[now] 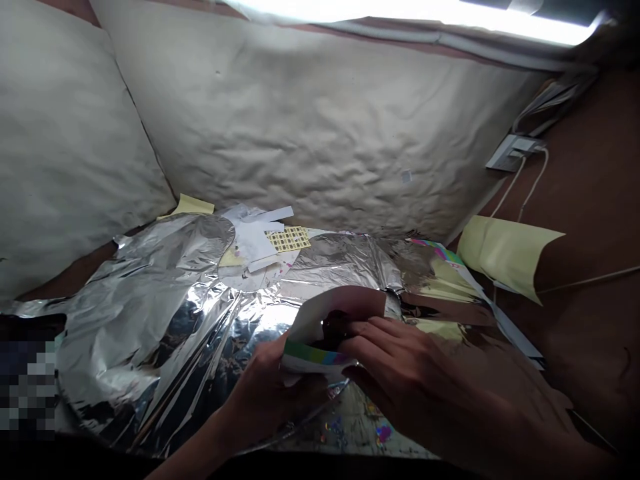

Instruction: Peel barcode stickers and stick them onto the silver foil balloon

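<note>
Both hands are at a curled sheet of white paper (320,308) with a green, yellow and blue band along its near edge. Something dark and shiny shows inside the curl, but I cannot make out what it is. My left hand (265,387) grips the sheet from the left and below, its fingertips mostly hidden. From the right, my right hand (400,357) pinches the near edge, fingers bent over into the curl and thumb underneath. Crinkled silver foil (130,333) lies beneath and beyond them.
Behind the hands lie white paper strips (253,237) and a yellow sheet of small stickers (289,239). At right, a yellow paper (505,253) hangs by a cord under a power outlet (515,152). A pale padded wall (320,127) closes the back, below a bright tube light (450,17).
</note>
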`<move>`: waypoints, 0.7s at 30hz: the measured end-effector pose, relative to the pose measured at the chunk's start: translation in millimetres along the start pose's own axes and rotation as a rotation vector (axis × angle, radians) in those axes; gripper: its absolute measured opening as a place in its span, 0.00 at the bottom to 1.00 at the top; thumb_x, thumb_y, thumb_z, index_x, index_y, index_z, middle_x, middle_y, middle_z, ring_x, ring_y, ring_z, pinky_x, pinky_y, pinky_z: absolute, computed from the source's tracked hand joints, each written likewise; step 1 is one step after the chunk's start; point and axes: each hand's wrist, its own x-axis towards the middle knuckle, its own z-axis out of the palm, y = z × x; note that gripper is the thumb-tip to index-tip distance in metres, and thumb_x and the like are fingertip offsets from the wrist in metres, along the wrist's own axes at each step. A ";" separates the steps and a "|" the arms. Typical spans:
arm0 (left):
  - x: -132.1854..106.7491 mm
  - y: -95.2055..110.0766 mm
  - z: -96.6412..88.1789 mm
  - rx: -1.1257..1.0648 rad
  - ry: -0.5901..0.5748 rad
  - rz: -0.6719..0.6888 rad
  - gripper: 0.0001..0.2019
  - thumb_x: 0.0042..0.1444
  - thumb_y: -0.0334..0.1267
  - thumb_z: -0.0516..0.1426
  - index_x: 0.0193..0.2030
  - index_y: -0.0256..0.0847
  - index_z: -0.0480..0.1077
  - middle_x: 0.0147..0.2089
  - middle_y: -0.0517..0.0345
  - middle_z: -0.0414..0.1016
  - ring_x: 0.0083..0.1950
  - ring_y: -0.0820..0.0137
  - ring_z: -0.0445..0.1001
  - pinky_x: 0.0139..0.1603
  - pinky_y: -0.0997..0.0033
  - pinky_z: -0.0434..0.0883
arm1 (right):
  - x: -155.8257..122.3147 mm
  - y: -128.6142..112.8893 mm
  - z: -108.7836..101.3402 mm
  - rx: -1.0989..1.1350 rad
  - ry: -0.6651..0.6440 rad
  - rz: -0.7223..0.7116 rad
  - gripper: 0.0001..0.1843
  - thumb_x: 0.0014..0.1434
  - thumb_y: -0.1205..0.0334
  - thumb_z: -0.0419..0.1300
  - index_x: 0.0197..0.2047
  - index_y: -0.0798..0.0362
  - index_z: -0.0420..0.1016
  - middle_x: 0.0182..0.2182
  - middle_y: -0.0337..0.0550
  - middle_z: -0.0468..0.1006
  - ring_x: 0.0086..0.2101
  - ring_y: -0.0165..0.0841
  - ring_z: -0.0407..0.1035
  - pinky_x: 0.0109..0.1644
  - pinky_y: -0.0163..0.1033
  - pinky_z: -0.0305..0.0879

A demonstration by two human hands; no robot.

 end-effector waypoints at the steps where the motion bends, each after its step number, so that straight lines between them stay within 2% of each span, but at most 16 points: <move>1: 0.3 -1.0 2.2 0.065 0.034 0.052 0.08 0.52 0.38 0.64 0.39 0.42 0.73 0.33 0.60 0.77 0.31 0.67 0.72 0.31 0.70 0.72 | -3.0 -3.2 -0.7 -0.023 -0.003 0.008 0.08 0.64 0.70 0.52 0.40 0.52 0.71 0.40 0.48 0.76 0.40 0.38 0.70 0.45 0.44 0.68; 4: 3.5 -2.7 7.0 0.182 0.129 0.165 0.12 0.53 0.38 0.63 0.45 0.45 0.72 0.36 0.60 0.78 0.32 0.66 0.74 0.35 0.67 0.73 | -8.2 -10.1 -2.3 -0.089 -0.021 0.037 0.07 0.63 0.71 0.52 0.40 0.52 0.69 0.41 0.50 0.73 0.40 0.40 0.69 0.45 0.46 0.68; 8: 4.1 -4.0 13.0 0.183 0.140 0.160 0.14 0.54 0.38 0.62 0.48 0.46 0.71 0.34 0.61 0.78 0.30 0.67 0.75 0.33 0.69 0.73 | -9.8 -14.0 -2.8 -0.133 -0.026 0.052 0.08 0.63 0.71 0.51 0.40 0.53 0.69 0.41 0.49 0.73 0.39 0.40 0.68 0.44 0.46 0.67; 10: 2.1 -5.2 15.9 0.203 0.127 0.159 0.22 0.53 0.39 0.63 0.56 0.47 0.68 0.34 0.61 0.78 0.30 0.66 0.76 0.34 0.68 0.73 | -10.9 -14.5 -2.1 -0.147 -0.032 0.025 0.10 0.64 0.72 0.49 0.40 0.53 0.70 0.39 0.48 0.73 0.38 0.39 0.67 0.42 0.44 0.67; 13: -1.1 -8.8 18.4 0.259 0.133 0.181 0.35 0.54 0.39 0.63 0.67 0.47 0.57 0.35 0.60 0.78 0.31 0.65 0.76 0.35 0.67 0.74 | -13.8 -14.0 0.3 -0.157 -0.059 -0.006 0.12 0.64 0.74 0.48 0.39 0.52 0.70 0.38 0.47 0.73 0.35 0.37 0.67 0.37 0.42 0.65; 16: -3.1 -13.5 19.1 0.301 0.124 0.202 0.33 0.56 0.38 0.61 0.68 0.47 0.56 0.37 0.57 0.79 0.32 0.63 0.77 0.37 0.66 0.74 | -16.7 -12.5 2.2 -0.176 -0.076 -0.018 0.11 0.64 0.73 0.49 0.39 0.52 0.71 0.36 0.46 0.73 0.33 0.36 0.67 0.36 0.41 0.64; 21: -4.8 -12.9 19.0 0.258 0.117 0.238 0.35 0.56 0.37 0.61 0.69 0.47 0.54 0.49 0.54 0.78 0.42 0.60 0.79 0.43 0.64 0.75 | -17.9 -8.9 -1.8 -0.195 -0.114 -0.088 0.12 0.63 0.74 0.50 0.41 0.53 0.71 0.38 0.48 0.75 0.37 0.37 0.69 0.39 0.42 0.64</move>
